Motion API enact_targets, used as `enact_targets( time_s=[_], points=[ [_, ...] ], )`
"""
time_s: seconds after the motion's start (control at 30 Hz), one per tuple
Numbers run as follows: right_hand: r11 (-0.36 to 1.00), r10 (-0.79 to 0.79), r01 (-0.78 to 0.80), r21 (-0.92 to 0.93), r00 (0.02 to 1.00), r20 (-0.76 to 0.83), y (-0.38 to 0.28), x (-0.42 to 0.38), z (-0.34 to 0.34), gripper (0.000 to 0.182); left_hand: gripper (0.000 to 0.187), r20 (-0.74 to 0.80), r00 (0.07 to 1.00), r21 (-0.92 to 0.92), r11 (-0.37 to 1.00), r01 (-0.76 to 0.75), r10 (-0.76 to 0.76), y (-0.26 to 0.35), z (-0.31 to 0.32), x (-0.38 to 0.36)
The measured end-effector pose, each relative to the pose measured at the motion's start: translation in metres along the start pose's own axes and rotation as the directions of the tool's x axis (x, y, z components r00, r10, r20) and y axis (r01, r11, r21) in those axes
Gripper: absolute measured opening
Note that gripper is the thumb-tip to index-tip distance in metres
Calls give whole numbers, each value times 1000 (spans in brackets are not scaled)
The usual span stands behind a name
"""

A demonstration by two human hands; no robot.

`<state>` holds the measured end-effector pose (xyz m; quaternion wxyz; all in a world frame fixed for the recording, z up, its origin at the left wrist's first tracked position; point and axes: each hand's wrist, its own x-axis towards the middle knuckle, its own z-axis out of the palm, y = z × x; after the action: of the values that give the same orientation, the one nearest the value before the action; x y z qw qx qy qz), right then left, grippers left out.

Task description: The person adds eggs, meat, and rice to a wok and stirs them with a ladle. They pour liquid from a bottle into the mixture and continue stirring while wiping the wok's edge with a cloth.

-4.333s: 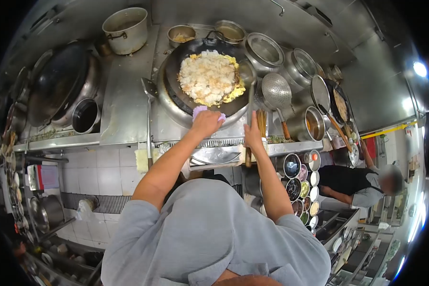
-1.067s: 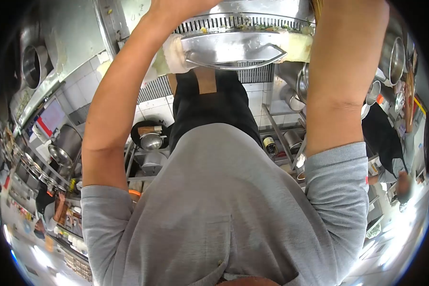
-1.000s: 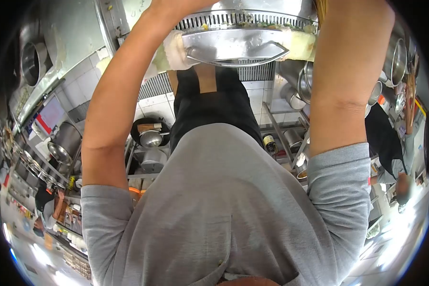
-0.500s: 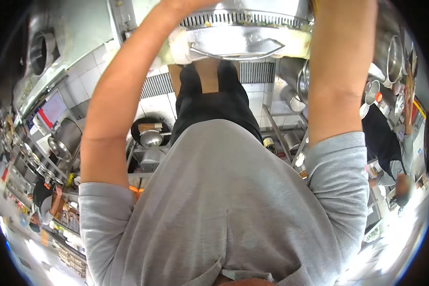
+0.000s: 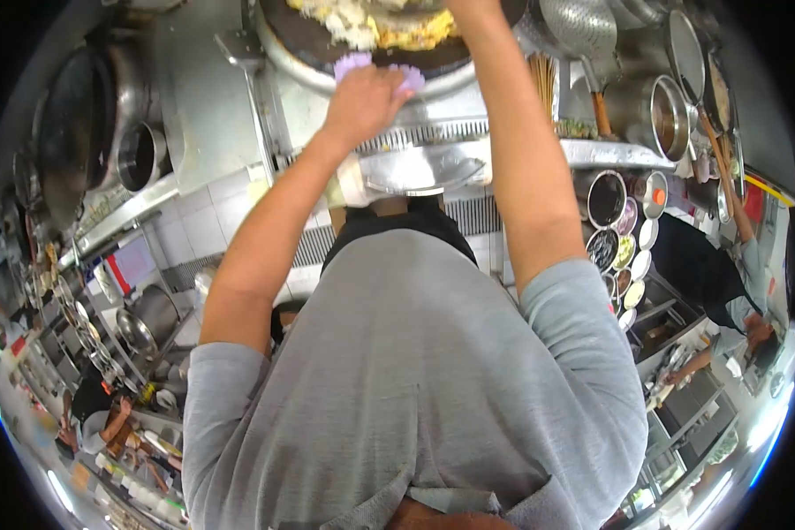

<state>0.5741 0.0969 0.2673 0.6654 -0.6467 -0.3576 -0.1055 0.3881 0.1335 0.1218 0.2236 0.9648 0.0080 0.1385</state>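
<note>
Gripping purple cloth with my left hand — fingers clamped on it, pressing against near rim of wok. Rice and egg sitting in wok, just beyond cloth. My right arm reaching up past frame edge — right hand's state, cannot tell.

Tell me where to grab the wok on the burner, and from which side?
Take the wok at its near rim, from the cook's side. The left hand already sits there with a purple cloth between palm and metal, which suggests the rim is hot. The rice and egg fill the middle, so a rim grip stays clear of them. The right hand is out of view past the top edge.
</note>
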Motion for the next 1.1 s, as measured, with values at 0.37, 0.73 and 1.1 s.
enact_targets(
  time_s=[0.37,0.73,1.1],
  points=[
    [988,132,-131,-84,991,12,-12,13,-2,26,22,95,995,-56,998,38,-33,1,-7,6],
    [987,160,-159,-35,987,20,4,44,13,25,23,61,997,-59,997,52,-49,11,-21,6],
    [972,224,-226,63,974,41,17,38,13,27,21,54,997,-65,996,67,-64,9,-13,1]
  ],
)
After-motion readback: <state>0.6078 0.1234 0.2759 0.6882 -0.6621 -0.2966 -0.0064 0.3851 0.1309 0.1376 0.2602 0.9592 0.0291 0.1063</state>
